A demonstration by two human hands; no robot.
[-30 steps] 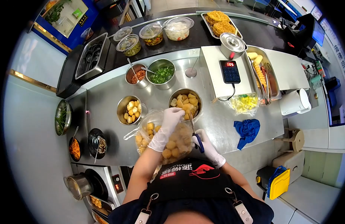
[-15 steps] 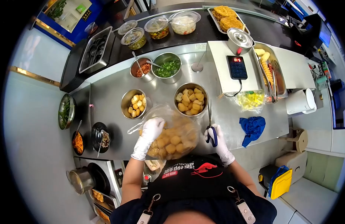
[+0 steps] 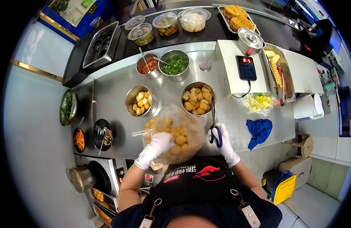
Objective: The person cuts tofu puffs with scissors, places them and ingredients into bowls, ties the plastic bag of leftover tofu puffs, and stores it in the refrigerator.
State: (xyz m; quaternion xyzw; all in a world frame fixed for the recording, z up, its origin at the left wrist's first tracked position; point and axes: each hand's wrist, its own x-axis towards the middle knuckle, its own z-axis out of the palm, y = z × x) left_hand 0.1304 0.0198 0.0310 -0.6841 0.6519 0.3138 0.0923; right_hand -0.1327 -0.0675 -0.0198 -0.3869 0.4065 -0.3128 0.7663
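My left hand [image 3: 162,143], in a white glove, reaches into the clear plastic bag [image 3: 194,133] of round golden puffs [image 3: 180,140]; its fingertips are hidden by the plastic and puffs. My right hand [image 3: 220,137], also gloved, is closed around the dark blue handles of the scissors [image 3: 213,117], whose blades point away from me beside the right steel bowl. That bowl [image 3: 214,92] holds several golden puffs. Left of it stands another steel bowl [image 3: 128,99] with pale and golden pieces.
Behind are steel pots of chopped greens [image 3: 175,67] and red-brown bits [image 3: 148,67]. A blue cloth [image 3: 259,132] lies at the right. Black bowls [image 3: 97,131] stand at the left. A keypad device [image 3: 246,68] rests on the white box [image 3: 230,85].
My left hand has moved from the right bowl back to the bag and into it. My right hand has drawn back from the bowl with the scissors, their blades now pointing forward.
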